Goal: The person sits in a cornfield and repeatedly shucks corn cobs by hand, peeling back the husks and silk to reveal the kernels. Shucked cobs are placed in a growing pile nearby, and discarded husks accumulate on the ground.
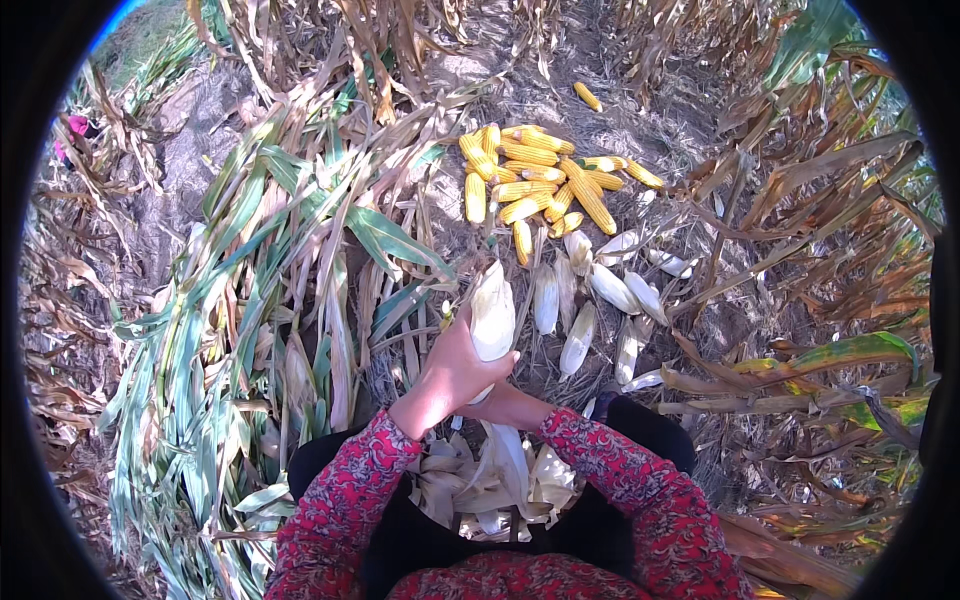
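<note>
An ear of corn in pale husk (493, 311) stands tip up in front of me, and my left hand (461, 360) is wrapped around its lower part. My right hand (499, 405) is at its base, partly hidden beneath the left; its fingers are out of sight. Loose pale husks (480, 480) hang and lie between my legs. Beyond the held ear, several husked yellow corn ears (529, 176) form a heap on the ground. Several smaller ears in whitish husk (577, 341) lie to the right of my hands.
Cut corn stalks with green and dry leaves (247, 300) are piled along my left. Dry standing corn plants (810, 225) crowd the right side. One yellow ear (587, 97) lies apart beyond the heap. Something pink (77, 125) shows at the far left, too small to tell.
</note>
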`<state>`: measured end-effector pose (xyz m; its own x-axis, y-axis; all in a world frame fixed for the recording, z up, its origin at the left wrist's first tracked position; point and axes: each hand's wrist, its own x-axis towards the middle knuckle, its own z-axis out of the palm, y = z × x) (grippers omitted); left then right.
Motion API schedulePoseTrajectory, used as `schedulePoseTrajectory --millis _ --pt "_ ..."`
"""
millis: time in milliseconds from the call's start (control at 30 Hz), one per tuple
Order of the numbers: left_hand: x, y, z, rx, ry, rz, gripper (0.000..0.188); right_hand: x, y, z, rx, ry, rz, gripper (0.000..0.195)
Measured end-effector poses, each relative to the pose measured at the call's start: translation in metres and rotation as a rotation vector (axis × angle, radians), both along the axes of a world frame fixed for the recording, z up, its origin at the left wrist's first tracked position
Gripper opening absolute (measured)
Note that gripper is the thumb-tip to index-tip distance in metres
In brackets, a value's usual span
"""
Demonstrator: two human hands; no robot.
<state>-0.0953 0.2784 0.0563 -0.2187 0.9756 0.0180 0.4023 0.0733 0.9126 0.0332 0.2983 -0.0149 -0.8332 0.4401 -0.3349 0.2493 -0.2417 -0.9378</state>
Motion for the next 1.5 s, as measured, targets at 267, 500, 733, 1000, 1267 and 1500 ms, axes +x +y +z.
schedulePoseTrajectory --millis 267,500,733,1000,1267,1500 --pt "-0.046 0.011 -0.003 -0.269 -0.905 0.092 0.036 -0.001 0.008 0.025 0.617 -0.196 0.300 0.030" --pt "-0.038 0.006 -0.009 -0.302 -1.069 -0.017 0.050 0.021 0.034 0.065 1.085 -0.314 0.425 0.025" --pt "-0.024 0.000 0.014 -0.230 -1.400 0.033 0.056 0.045 0.076 0.072 1.085 -0.336 0.005 0.024" --pt "-0.028 -0.006 -0.013 -0.405 -1.333 -0.094 0.062 0.054 0.105 0.091 1.179 -0.495 -0.487 0.026" --pt "-0.045 -0.010 0.012 0.003 -1.391 -0.011 0.053 0.139 0.157 0.088 1.294 -0.622 -1.009 0.064" --pt "-0.053 -0.022 0.009 0.012 -1.182 0.006 0.051 0.084 0.095 0.037 1.243 -0.727 0.191 0.051"
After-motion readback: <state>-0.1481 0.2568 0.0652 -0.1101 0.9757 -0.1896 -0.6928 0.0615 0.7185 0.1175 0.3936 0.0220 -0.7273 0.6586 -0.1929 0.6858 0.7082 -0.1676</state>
